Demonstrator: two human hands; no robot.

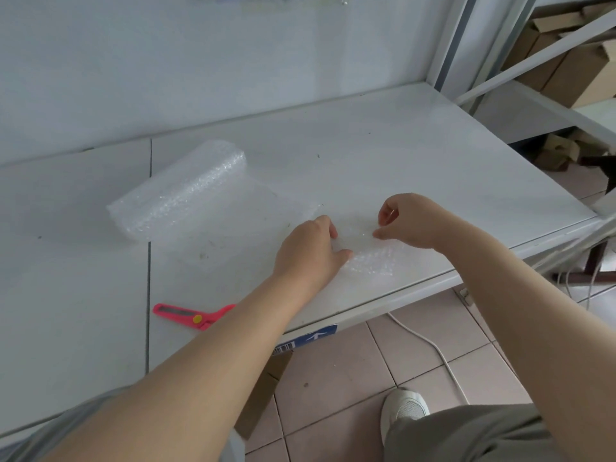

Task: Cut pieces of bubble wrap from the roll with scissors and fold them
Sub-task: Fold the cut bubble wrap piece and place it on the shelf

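Observation:
A cut piece of bubble wrap [370,258] lies on the white table [433,145] near its front edge, partly folded. My left hand [310,251] pinches its left side with thumb and fingers. My right hand [410,221] pinches its upper right edge, fingers curled. The bubble wrap roll [180,191] lies to the left with a loose sheet spread out toward my hands. Pink scissors [193,316] with a yellow pivot lie shut near the front edge, their handles hidden under my left forearm.
A white wall panel stands behind the table. Metal shelving with cardboard boxes [573,68] is at the right. Below the table edge are a tiled floor, a white cable [433,348], a cardboard box and my shoe [403,408].

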